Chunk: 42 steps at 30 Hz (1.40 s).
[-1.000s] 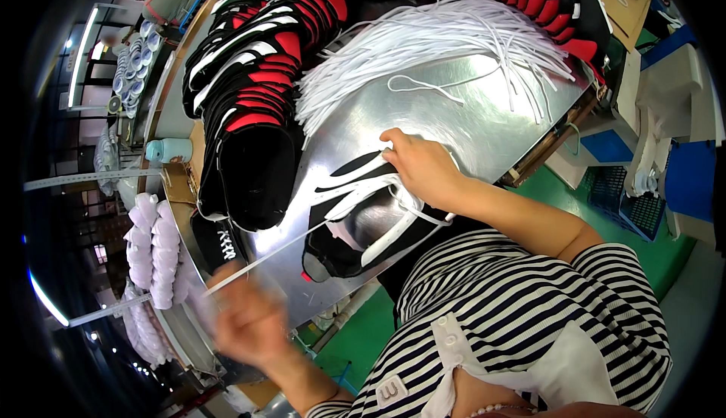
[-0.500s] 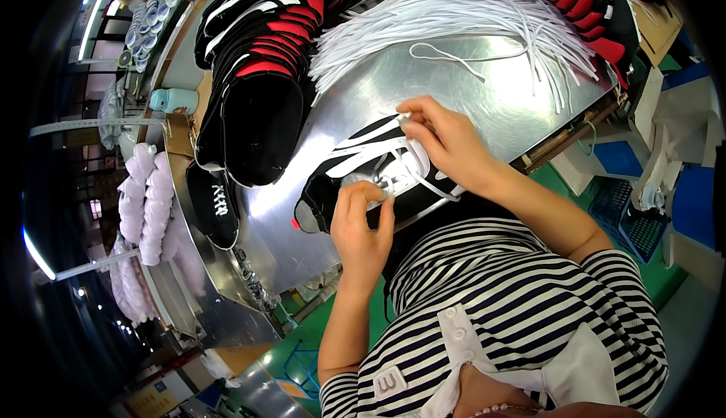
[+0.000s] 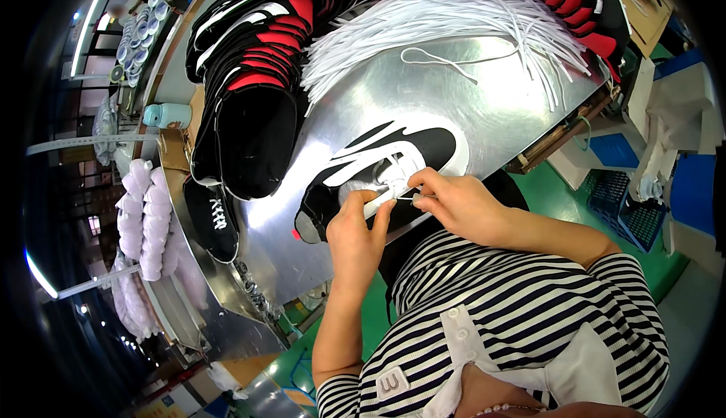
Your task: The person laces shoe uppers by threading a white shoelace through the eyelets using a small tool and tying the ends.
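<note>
A black and white shoe upper point(image 3: 437, 148) lies on its side on the metal table, its rounded toe to the right and a small red tab at its heel. At the near edge of its lacing opening, my left hand point(image 3: 355, 225) pinches a white shoelace with thumb and fingertips. Close on its right, my right hand point(image 3: 463, 210) is closed on the same lace, and a short taut stretch of shoelace point(image 3: 404, 198) runs between the two hands. White lace crosses part of the opening. My fingers hide some of the eyelets.
Behind the shoe upper, a heap of loose white laces point(image 3: 446, 21) covers the table's point(image 3: 484, 100) far side. Nested black and red uppers point(image 3: 257, 142) stand at left, and more uppers point(image 3: 563, 2) at far right. A laced black upper point(image 3: 212, 221) rests at the left edge, near a light-blue bottle point(image 3: 168, 115).
My right hand has come from the upper's far side down toward my left hand, drawing the lace through. The large loose lace loop has shrunk to a short stretch. My left hand stays near its place.
</note>
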{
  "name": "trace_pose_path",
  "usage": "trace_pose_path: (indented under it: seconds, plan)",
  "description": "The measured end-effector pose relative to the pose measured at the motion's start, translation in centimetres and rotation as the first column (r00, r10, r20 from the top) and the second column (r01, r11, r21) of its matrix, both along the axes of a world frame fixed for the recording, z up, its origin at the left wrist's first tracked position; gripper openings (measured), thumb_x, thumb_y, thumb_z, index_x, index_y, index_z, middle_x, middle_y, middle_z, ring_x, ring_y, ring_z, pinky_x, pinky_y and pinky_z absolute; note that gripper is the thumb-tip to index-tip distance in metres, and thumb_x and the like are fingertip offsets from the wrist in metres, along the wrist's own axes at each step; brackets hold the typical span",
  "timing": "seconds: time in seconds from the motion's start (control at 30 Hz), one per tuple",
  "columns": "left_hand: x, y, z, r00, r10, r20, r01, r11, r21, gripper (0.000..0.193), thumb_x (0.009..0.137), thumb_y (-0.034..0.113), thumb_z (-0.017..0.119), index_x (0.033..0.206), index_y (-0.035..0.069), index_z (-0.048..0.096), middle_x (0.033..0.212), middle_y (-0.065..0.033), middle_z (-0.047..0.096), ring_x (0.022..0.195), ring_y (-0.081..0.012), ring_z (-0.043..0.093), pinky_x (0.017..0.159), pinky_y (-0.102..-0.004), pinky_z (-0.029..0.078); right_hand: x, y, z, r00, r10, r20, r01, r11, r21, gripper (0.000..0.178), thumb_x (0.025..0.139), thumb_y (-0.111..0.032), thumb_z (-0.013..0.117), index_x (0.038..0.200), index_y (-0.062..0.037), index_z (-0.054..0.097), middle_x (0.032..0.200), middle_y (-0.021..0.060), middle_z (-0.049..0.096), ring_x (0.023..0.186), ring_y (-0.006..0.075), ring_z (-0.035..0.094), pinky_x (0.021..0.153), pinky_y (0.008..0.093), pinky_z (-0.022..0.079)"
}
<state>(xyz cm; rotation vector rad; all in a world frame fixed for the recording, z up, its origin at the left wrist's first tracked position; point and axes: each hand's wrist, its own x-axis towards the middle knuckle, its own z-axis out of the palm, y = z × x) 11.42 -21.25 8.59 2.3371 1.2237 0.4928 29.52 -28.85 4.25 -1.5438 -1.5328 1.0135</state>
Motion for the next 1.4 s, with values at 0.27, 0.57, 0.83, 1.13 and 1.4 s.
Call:
trace_pose_path:
  seconds: [0.27, 0.57, 0.83, 1.13, 1.4]
  plan:
    - [-1.0, 0.5, -1.8, 0.975, -0.131, 0.181, 0.127, 0.991, 0.035, 0.019, 0.082, 0.009, 0.075, 0.088, 0.0, 0.06, 0.072, -0.0147, 0.061, 0.057, -0.031, 0.058, 0.052, -0.0355, 0.043, -2.6, 1.1, -0.9, 0.932, -0.117, -0.344, 0.081, 0.99, -0.116, 0.019, 0.096, -0.01, 0.057, 0.106, -0.0026, 0.043, 0.08, 0.0138, 0.066, 0.073, 0.0268, 0.066, 0.064, 0.0343, 0.049]
    - [-0.8, 0.5, -1.7, 0.981, -0.13, 0.143, 0.108, 0.983, 0.151, 0.018, 0.085, 0.006, 0.071, 0.1, -0.002, 0.063, 0.07, -0.0135, 0.06, 0.056, -0.0283, 0.059, 0.052, -0.035, 0.045, -1.7, 2.0, 0.0, 0.985, -0.053, -0.166, 0.046, 0.998, -0.044, 0.022, 0.095, -0.013, 0.056, 0.107, -0.0025, 0.041, 0.073, 0.0169, 0.063, 0.07, 0.0381, 0.063, 0.061, 0.0458, 0.046]
    - [-0.3, 0.2, -1.9, 0.968, -0.252, 0.02, 0.244, 0.952, 0.187, 0.022, 0.084, 0.001, 0.067, 0.105, -0.004, 0.061, 0.076, -0.0155, 0.062, 0.061, -0.0313, 0.061, 0.054, -0.0365, 0.047, -3.2, 2.7, -0.3, 0.994, -0.079, -0.082, 0.072, 0.994, -0.085, 0.024, 0.095, -0.014, 0.057, 0.11, -0.0025, 0.042, 0.077, 0.0203, 0.063, 0.071, 0.0397, 0.063, 0.062, 0.046, 0.048]
    - [-1.4, -0.9, -2.5, 0.942, -0.329, 0.064, 0.277, 0.872, 0.403, 0.02, 0.082, 0.002, 0.071, 0.093, 0.002, 0.055, 0.079, -0.011, 0.063, 0.063, -0.0292, 0.06, 0.057, -0.037, 0.047, 1.6, 3.2, 4.2, 0.995, 0.07, 0.068, -0.088, 0.945, 0.315, 0.021, 0.085, -0.011, 0.063, 0.105, -0.0072, 0.06, 0.088, 0.0117, 0.065, 0.071, 0.0298, 0.065, 0.06, 0.0382, 0.05]
    - [-2.6, -0.8, -2.8, 0.895, -0.445, 0.023, 0.382, 0.793, 0.474, 0.022, 0.079, 0.003, 0.071, 0.095, 0.003, 0.055, 0.083, -0.0102, 0.065, 0.07, -0.0235, 0.064, 0.057, -0.0331, 0.047, 0.3, 5.4, 4.2, 0.855, 0.421, 0.304, -0.416, 0.906, -0.082, 0.024, 0.088, -0.018, 0.063, 0.109, -0.0066, 0.061, 0.082, 0.0148, 0.069, 0.078, 0.0349, 0.067, 0.068, 0.0452, 0.05]
